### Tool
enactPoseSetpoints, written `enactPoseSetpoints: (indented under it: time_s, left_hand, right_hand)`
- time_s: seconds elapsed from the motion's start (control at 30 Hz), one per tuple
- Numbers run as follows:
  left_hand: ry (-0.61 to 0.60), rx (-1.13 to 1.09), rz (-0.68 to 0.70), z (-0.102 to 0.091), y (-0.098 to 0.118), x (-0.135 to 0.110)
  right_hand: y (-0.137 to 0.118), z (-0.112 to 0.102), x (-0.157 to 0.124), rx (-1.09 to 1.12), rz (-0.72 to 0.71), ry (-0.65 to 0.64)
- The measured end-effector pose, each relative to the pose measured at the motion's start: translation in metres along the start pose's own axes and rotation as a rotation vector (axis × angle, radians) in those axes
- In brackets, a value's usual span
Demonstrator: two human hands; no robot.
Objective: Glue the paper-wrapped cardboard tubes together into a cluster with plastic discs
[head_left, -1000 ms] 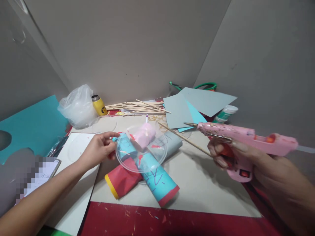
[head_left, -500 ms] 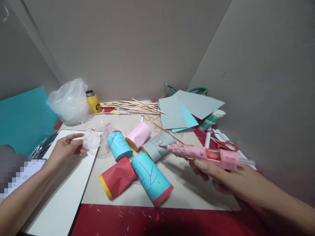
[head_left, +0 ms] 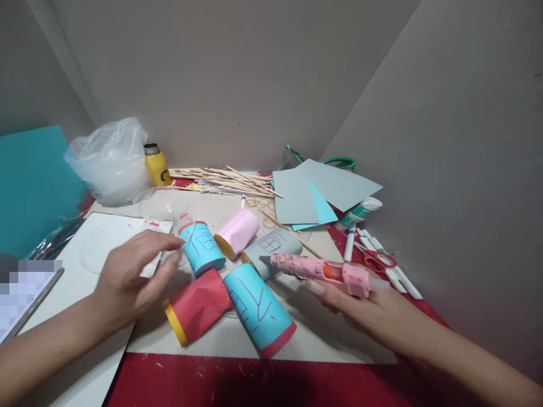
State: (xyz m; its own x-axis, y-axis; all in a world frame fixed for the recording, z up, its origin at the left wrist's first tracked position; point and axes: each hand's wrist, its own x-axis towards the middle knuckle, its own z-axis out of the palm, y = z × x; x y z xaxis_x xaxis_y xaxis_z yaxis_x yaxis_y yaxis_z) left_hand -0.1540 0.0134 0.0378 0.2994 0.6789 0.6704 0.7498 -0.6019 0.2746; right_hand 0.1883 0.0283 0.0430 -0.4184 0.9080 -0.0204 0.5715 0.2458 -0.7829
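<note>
My right hand point(head_left: 352, 302) is wrapped round a pink hot glue gun point(head_left: 314, 268), whose dark nozzle points left in front of a grey paper tube point(head_left: 278, 246) with purple writing. Thumb and fingers apart, my left hand point(head_left: 136, 271) hovers beside a small blue paper tube point(head_left: 200, 249), holding nothing I can see; whether it touches the tube, I cannot tell. A crumpled red tube point(head_left: 201, 308) with a yellow rim lies in front. To its right lies a larger blue tube point(head_left: 258, 311) with a red band. Behind is a pink tube point(head_left: 238, 230).
Wooden sticks point(head_left: 224, 182) lie along the back beside a yellow bottle point(head_left: 156, 165) and a plastic bag point(head_left: 112, 161). Grey card sheets point(head_left: 297, 198), red scissors point(head_left: 379, 261) and several markers are at right. A white board point(head_left: 95, 243) and a phone point(head_left: 34, 299) are at left.
My left hand has moved right from the scrap of clear film toward the small blue tube, its fingers now apart. The glue gun has shifted slightly left. The camera view has shifted a little.
</note>
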Motion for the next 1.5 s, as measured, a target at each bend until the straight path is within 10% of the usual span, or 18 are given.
enactPoseSetpoints:
  time_s: [0.47, 0.97, 1.5]
  left_hand:
    - [-0.317, -0.172, 0.345, 0.037, 0.043, 0.014]
    - [-0.304, -0.159, 0.373, 0.048, 0.04, 0.005]
    - [-0.323, -0.172, 0.359, 0.049, 0.042, 0.006]
  right_hand:
    - [-0.004, -0.004, 0.001, 0.124, 0.012, -0.092]
    - [0.015, -0.013, -0.006, 0.098, 0.042, 0.087]
    - [-0.002, 0.004, -0.002, 0.115, 0.036, -0.03]
